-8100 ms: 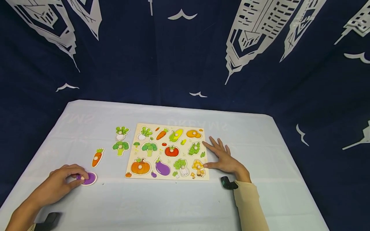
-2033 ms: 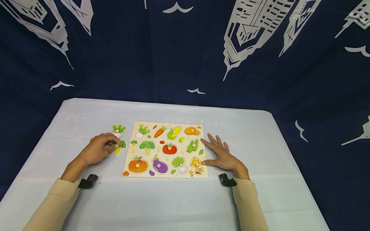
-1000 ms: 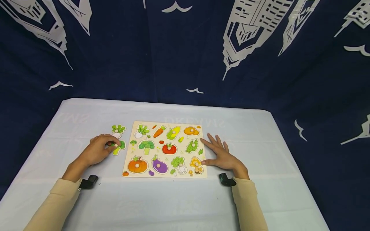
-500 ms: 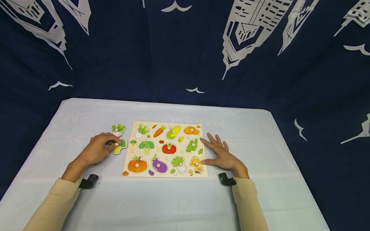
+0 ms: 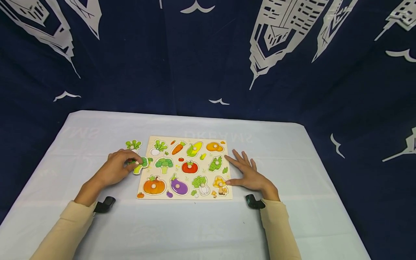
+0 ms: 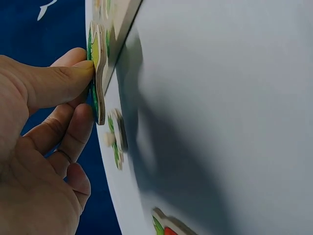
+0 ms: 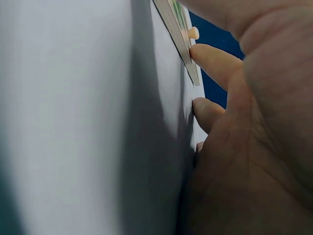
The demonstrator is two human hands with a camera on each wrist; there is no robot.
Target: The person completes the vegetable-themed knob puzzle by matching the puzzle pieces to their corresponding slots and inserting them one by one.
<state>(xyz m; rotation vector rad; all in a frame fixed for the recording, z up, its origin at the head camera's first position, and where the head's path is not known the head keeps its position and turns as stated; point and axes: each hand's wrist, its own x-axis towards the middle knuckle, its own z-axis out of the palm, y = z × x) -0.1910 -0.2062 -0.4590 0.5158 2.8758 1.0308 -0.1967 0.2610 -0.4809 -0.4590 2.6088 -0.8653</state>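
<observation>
My left hand [image 5: 115, 168] pinches a broccoli puzzle piece [image 6: 99, 73] between thumb and fingers, lifted off the table and tilted. In the head view this broccoli piece [image 5: 141, 165] overlaps the left edge of the wooden vegetable puzzle board [image 5: 185, 200]. My right hand [image 5: 251, 177] lies with spread fingers at the board's right edge, its thumb by the mushroom piece [image 5: 220, 184]. One of its fingers [image 7: 215, 61] touches the board's edge [image 7: 176, 39] in the right wrist view. Just beyond my left hand lies a turnip piece [image 5: 133, 145], partly covered.
Knobbed pieces such as the pumpkin [image 5: 154, 186], eggplant [image 5: 179, 187] and tomato [image 5: 190, 167] sit in the board. Its turnip, carrot and broccoli [image 5: 164, 164] pictures show no knobs. An orange-red piece with green leaves [image 6: 168, 225] lies on the white-covered table [image 5: 195, 231].
Since the earliest frame, the eggplant piece has left my left hand and sits in the board. My left hand has since taken the broccoli piece, lifted it and moved right. My right hand stays put.
</observation>
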